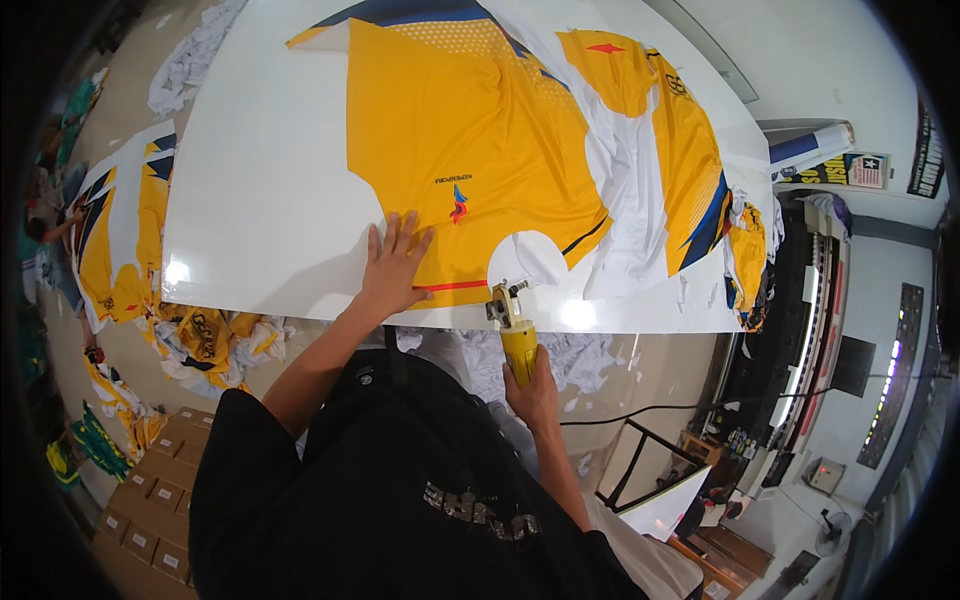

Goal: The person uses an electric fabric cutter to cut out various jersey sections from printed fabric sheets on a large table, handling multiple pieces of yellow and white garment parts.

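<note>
A yellow jersey panel [450, 130] with a navy edge and a small red and blue emblem lies on a white table [260, 200]. My left hand [393, 265] rests on the panel's near left corner, fingers spread and flat. In my right hand [537, 393] is a yellow handheld electric fabric cutter [520, 345]. The cutter's metal head is at the table's near edge, beside the panel's curved white cutout [528, 258]. To the right, another yellow and navy fabric piece [685, 150] lies with white fabric [630, 200] bunched along it.
Yellow and white fabric scraps [215, 345] lie on the floor at left, near cardboard boxes [155, 500]. More fabric [748, 260] hangs at the table's right end. A black cable [660, 410] runs off to the right. A person [50, 235] handles fabric at the far left.
</note>
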The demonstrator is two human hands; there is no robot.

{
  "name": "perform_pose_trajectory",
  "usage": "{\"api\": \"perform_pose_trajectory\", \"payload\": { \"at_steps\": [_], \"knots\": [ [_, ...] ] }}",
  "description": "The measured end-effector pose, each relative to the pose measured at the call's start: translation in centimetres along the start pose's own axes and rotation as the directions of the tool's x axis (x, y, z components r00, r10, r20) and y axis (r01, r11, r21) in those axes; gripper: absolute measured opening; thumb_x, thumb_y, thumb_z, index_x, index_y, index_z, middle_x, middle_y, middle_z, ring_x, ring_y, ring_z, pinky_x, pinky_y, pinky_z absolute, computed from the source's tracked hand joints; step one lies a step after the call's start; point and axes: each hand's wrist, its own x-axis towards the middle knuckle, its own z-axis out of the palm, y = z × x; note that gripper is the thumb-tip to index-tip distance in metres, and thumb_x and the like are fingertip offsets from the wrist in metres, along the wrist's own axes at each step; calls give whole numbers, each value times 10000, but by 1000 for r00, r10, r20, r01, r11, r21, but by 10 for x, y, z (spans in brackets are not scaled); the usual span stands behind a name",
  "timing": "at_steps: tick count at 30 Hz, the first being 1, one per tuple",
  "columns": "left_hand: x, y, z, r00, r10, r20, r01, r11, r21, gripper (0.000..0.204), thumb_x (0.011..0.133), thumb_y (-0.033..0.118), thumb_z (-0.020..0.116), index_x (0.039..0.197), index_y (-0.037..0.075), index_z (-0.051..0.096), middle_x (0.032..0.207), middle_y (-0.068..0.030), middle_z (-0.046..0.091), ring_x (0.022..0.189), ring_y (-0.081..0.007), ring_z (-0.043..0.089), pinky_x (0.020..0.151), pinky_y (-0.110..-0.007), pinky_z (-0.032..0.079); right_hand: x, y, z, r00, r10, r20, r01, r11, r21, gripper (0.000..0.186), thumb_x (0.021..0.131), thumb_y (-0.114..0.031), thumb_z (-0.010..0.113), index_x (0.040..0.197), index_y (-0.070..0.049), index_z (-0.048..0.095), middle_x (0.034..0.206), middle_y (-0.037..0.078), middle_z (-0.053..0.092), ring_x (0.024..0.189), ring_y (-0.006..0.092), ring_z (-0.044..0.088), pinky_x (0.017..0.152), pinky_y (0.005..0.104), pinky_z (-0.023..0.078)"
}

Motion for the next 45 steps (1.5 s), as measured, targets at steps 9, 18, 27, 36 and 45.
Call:
{"api": "perform_pose_trajectory", "payload": {
  "at_steps": [9, 18, 27, 36, 45],
  "knots": [
    [0, -1, 2, 1000, -5, -8, 4, 1000, -26, 1183, 703, 521, 926, 1673, 203, 328, 1768, -176, 144, 1640, -435, 46, 1277, -698, 64, 17, -23, 8, 998, 59, -8, -59, 998, 19, 616, 944, -222, 765, 1381, 46, 424, 1117, 375, 667, 1037, 578, 655, 856, 580, 537],
    [0, -4, 0, 1000, 6, 9, -6, 999, -44, 1183, 723, 531, 905, 1685, 191, 305, 1770, -194, 116, 1635, -462, 29, 1274, -701, 50, 28, -49, 24, 983, 179, -53, -175, 982, 68, 629, 934, -209, 774, 1378, 71, 429, 1139, 401, 659, 1080, 574, 657, 888, 557, 541],
    [0, -7, 5, 1000, 7, -21, -8, 998, -62, 1191, 705, 541, 913, 1681, 208, 318, 1774, -170, 126, 1640, -433, 35, 1281, -688, 23, 44, -81, 33, 957, 277, -80, -262, 951, 163, 485, 928, -211, 753, 1219, 56, 473, 1069, 359, 666, 991, 567, 659, 844, 567, 533],
    [0, -9, 5, 1000, 9, -14, -10, 995, -97, 1172, 719, 538, 898, 1683, 212, 317, 1776, -169, 125, 1644, -423, 26, 1283, -680, 10, 69, -103, 41, 932, 333, -140, -311, 937, 159, 455, 940, -213, 728, 1187, 45, 446, 1031, 370, 663, 974, 579, 659, 828, 583, 531],
    [-1, -11, 5, 999, 14, -35, -18, 991, -131, 1149, 725, 510, 901, 1678, 211, 331, 1775, -165, 132, 1645, -419, 28, 1285, -674, 19, 85, -101, 53, 926, 322, -196, -282, 937, 206, 474, 951, -217, 714, 1208, 59, 427, 1040, 391, 661, 991, 595, 655, 843, 593, 531]
  ]
}}
